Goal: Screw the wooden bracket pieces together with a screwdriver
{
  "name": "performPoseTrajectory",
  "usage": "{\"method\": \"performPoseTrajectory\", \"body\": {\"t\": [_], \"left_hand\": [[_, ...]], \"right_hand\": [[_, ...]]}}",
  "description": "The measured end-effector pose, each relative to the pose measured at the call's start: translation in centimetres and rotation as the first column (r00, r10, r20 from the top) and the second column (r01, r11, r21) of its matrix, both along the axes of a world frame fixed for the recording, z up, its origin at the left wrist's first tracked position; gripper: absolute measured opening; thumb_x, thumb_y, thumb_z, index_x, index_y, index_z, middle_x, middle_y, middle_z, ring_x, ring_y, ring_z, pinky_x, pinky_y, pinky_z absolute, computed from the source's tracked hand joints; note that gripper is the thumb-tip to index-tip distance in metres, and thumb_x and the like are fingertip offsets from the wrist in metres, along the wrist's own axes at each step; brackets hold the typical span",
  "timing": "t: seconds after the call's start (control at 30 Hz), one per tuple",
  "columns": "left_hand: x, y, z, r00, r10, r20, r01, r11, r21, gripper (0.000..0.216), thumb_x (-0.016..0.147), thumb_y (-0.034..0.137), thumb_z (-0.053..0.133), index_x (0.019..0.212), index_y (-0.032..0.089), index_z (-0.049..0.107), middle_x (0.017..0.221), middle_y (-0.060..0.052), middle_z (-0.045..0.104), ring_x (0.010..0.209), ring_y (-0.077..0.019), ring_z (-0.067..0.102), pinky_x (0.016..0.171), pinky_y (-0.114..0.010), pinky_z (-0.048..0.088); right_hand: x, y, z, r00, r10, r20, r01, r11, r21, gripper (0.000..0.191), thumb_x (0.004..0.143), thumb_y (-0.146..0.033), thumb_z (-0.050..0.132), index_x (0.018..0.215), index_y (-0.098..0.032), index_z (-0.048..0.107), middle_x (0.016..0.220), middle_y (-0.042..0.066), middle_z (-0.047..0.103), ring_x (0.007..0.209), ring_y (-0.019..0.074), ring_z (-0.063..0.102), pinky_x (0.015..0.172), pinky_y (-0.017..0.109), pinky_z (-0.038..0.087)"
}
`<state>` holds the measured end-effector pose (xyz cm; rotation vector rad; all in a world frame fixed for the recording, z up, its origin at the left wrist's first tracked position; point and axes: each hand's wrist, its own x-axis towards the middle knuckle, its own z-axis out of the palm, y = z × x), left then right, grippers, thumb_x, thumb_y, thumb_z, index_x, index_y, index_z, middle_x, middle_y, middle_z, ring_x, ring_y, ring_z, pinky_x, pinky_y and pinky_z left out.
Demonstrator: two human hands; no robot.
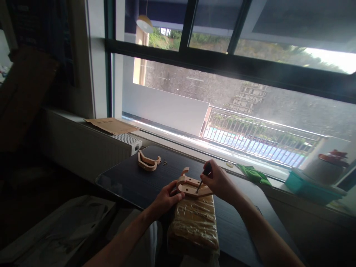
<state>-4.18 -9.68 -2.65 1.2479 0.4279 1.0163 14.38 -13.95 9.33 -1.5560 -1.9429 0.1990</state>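
Note:
My left hand (166, 198) grips the left end of a curved wooden bracket (191, 186), holding it on top of a plastic-wrapped block (194, 222). My right hand (218, 181) is closed round a small dark-handled screwdriver (204, 176). Its tip points down into a hole in the top face of the bracket. A second wooden bracket (148, 162) lies further back on the dark table (130, 181), with small dark screws (165, 162) beside it.
A window with a black frame fills the far side, its sill just behind the table. A green cloth (253, 173) and a teal tray (311, 187) lie on the sill at right. Brown cardboard (111, 125) rests on a white unit at left. Crumpled plastic (61, 230) lies lower left.

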Motion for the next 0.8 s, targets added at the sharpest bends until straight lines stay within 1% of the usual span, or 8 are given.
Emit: {"method": "performPoseTrajectory", "body": {"t": [0.23,0.43,0.6,0.7,0.8], "left_hand": [[-0.4,-1.0,0.3,1.0,-0.021,0.003,0.021,0.999,-0.035,0.043,0.071,0.018,0.069,0.113,0.02,0.057,0.111,-0.006,0.065,0.109,-0.0246,0.055,0.09,-0.032,0.043],[-0.5,-1.8,0.1,1.0,0.011,-0.016,-0.012,0.999,-0.039,0.044,0.07,0.019,0.07,0.112,0.018,0.058,0.11,-0.007,0.066,0.111,-0.0265,0.054,0.088,-0.031,0.045],[-0.6,-1.4,-0.1,1.0,-0.001,-0.032,-0.002,0.997,-0.082,0.043,0.07,0.023,0.069,0.111,0.019,0.059,0.11,-0.007,0.066,0.106,-0.027,0.057,0.084,-0.032,0.047],[-0.6,-0.9,-0.1,0.999,-0.003,-0.052,-0.002,0.994,-0.107,0.043,0.069,0.023,0.07,0.111,0.02,0.059,0.108,-0.006,0.067,0.102,-0.0261,0.059,0.081,-0.03,0.048],[-0.5,-0.5,0.0,0.999,-0.018,-0.05,0.013,0.995,-0.099,0.04,0.069,0.021,0.07,0.108,0.019,0.06,0.103,-0.006,0.069,0.099,-0.0248,0.061,0.08,-0.028,0.048]], "right_hand": [[0.0,-0.6,0.1,1.0,0.021,-0.006,-0.021,1.0,-0.009,0.017,0.075,-0.029,0.053,0.087,-0.023,0.044,0.071,-0.001,0.058,0.058,0.0135,0.052,0.052,0.025,0.038],[-0.1,-1.5,0.5,0.997,0.073,0.011,-0.073,0.997,-0.039,0.016,0.076,-0.028,0.053,0.089,-0.022,0.044,0.073,-0.001,0.058,0.059,0.0127,0.052,0.052,0.025,0.04],[0.3,-1.6,1.7,0.983,0.164,0.076,-0.153,0.979,-0.133,0.012,0.075,-0.025,0.055,0.086,-0.022,0.051,0.076,0.0,0.062,0.063,0.0129,0.055,0.054,0.024,0.042],[0.5,-1.3,2.9,0.973,0.193,0.131,-0.164,0.966,-0.201,0.011,0.073,-0.024,0.058,0.083,-0.022,0.056,0.074,0.0,0.064,0.063,0.0133,0.056,0.054,0.024,0.042],[0.7,-1.0,4.1,0.957,0.213,0.196,-0.158,0.952,-0.262,0.012,0.072,-0.026,0.06,0.083,-0.022,0.06,0.072,0.0,0.064,0.062,0.0138,0.057,0.053,0.025,0.043]]}}
